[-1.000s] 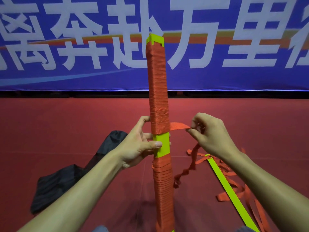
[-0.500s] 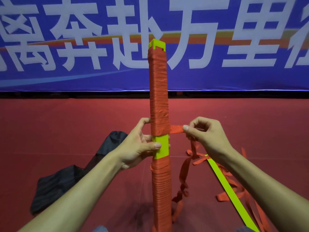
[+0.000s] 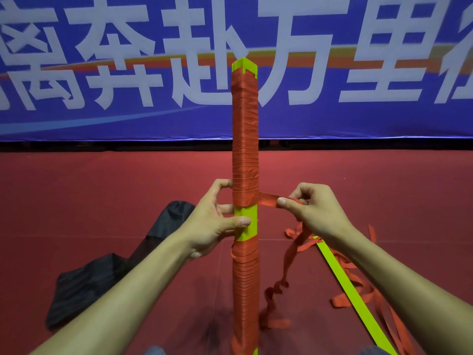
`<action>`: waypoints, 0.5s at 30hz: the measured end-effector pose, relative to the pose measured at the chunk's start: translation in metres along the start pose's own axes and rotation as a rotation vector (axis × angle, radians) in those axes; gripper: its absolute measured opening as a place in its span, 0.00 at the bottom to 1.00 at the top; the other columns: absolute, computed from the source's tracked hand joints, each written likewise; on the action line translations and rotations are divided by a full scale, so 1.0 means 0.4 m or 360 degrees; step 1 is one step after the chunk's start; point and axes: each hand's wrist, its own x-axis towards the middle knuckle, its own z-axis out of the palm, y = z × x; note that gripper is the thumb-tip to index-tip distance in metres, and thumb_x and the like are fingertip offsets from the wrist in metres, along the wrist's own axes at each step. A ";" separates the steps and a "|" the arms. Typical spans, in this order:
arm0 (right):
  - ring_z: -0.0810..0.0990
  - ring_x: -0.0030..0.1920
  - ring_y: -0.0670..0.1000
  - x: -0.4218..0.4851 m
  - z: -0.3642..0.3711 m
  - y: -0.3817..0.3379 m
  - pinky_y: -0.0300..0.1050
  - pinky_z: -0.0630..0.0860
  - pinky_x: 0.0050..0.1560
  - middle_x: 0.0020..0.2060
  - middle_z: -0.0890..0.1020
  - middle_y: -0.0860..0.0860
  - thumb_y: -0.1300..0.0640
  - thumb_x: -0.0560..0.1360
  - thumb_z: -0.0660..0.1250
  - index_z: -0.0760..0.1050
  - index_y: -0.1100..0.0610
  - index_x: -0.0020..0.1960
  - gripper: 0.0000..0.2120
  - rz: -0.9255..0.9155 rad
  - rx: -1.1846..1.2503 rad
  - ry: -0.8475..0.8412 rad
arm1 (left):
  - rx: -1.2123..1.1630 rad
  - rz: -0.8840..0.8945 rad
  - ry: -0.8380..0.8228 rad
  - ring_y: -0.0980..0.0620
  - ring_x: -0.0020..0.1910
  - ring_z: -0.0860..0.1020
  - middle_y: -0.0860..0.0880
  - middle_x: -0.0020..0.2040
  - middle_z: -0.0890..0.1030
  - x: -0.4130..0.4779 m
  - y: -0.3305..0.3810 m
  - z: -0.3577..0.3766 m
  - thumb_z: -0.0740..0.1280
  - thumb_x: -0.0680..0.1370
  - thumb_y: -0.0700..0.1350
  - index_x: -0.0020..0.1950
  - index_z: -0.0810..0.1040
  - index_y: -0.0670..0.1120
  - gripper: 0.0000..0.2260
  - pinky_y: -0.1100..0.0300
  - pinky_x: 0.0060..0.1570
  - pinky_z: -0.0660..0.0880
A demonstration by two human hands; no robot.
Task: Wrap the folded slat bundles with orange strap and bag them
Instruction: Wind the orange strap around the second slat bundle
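A yellow-green slat bundle [image 3: 246, 222] stands upright in the middle of the view, wound with orange strap [image 3: 244, 139] above and below a bare yellow band. My left hand [image 3: 216, 221] grips the bundle at that bare band, thumb across its front. To the right, my right hand [image 3: 311, 208] pinches the strap's free run [image 3: 267, 199], held taut and level from the bundle. The rest of the strap trails down to a loose heap [image 3: 358, 288] on the floor.
A black bag [image 3: 102, 267] lies crumpled on the red floor at lower left. A single yellow-green slat [image 3: 350, 295] lies flat at lower right among the loose strap. A blue banner [image 3: 358, 73] with white characters covers the wall behind.
My right hand has brought the strap round from behind the bundle to its right side and pulled it taut and level. The bundle has turned slightly. My left hand keeps its grip.
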 end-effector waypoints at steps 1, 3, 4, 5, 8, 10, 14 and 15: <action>0.67 0.28 0.49 -0.001 0.004 -0.003 0.45 0.64 0.33 0.25 0.71 0.50 0.53 0.71 0.76 0.73 0.55 0.32 0.14 -0.0016 -0.0021 -0.0008 | 0.0002 0.0002 0.0038 0.47 0.39 0.83 0.41 0.43 0.85 0.000 0.002 0.004 0.69 0.73 0.26 0.61 0.68 0.51 0.26 0.55 0.39 0.81; 0.65 0.28 0.49 -0.004 0.011 -0.012 0.44 0.63 0.33 0.24 0.70 0.47 0.52 0.71 0.76 0.72 0.55 0.32 0.16 -0.0042 -0.0051 -0.0013 | 0.0020 0.0009 0.0107 0.48 0.38 0.83 0.40 0.43 0.85 0.001 0.005 0.014 0.70 0.72 0.26 0.60 0.69 0.50 0.25 0.57 0.38 0.80; 0.65 0.28 0.48 -0.005 0.014 -0.015 0.44 0.62 0.32 0.24 0.69 0.46 0.51 0.70 0.76 0.71 0.55 0.32 0.16 -0.0047 -0.0061 -0.0004 | 0.0038 0.0016 0.0137 0.48 0.38 0.83 0.40 0.44 0.84 0.001 0.007 0.019 0.71 0.72 0.27 0.59 0.68 0.50 0.25 0.57 0.38 0.80; 0.64 0.27 0.47 -0.007 0.017 -0.017 0.44 0.62 0.32 0.23 0.68 0.44 0.50 0.70 0.76 0.71 0.56 0.32 0.17 -0.0058 -0.0073 0.0007 | 0.0061 0.0025 0.0167 0.48 0.39 0.83 0.40 0.44 0.85 0.001 0.008 0.024 0.72 0.72 0.27 0.59 0.68 0.50 0.25 0.57 0.38 0.80; 0.63 0.28 0.45 -0.014 0.023 -0.032 0.44 0.62 0.31 0.23 0.67 0.43 0.49 0.70 0.76 0.70 0.58 0.32 0.20 -0.0128 -0.0116 0.0014 | 0.0153 0.0054 0.0263 0.50 0.38 0.84 0.44 0.43 0.86 0.003 0.009 0.038 0.74 0.72 0.28 0.58 0.68 0.51 0.25 0.59 0.38 0.80; 0.64 0.29 0.46 -0.019 0.028 -0.045 0.47 0.63 0.33 0.25 0.68 0.46 0.49 0.70 0.75 0.69 0.60 0.32 0.21 -0.0224 -0.0180 0.0014 | 0.0175 0.0049 0.0341 0.49 0.37 0.84 0.43 0.44 0.86 0.006 0.008 0.049 0.75 0.70 0.29 0.57 0.68 0.51 0.26 0.58 0.38 0.80; 0.66 0.29 0.49 -0.030 0.048 -0.073 0.47 0.64 0.31 0.26 0.69 0.52 0.46 0.68 0.76 0.70 0.64 0.33 0.24 -0.0292 -0.0217 0.0032 | 0.0268 0.0048 0.0505 0.41 0.41 0.85 0.42 0.45 0.85 0.015 0.004 0.071 0.82 0.62 0.38 0.55 0.69 0.52 0.30 0.40 0.46 0.83; 0.65 0.28 0.48 -0.031 0.051 -0.078 0.46 0.64 0.30 0.25 0.69 0.51 0.45 0.67 0.77 0.70 0.64 0.32 0.25 -0.0274 -0.0187 0.0054 | 0.0313 0.0055 0.0542 0.40 0.42 0.85 0.45 0.44 0.86 0.015 0.006 0.077 0.83 0.58 0.43 0.53 0.70 0.53 0.31 0.39 0.45 0.82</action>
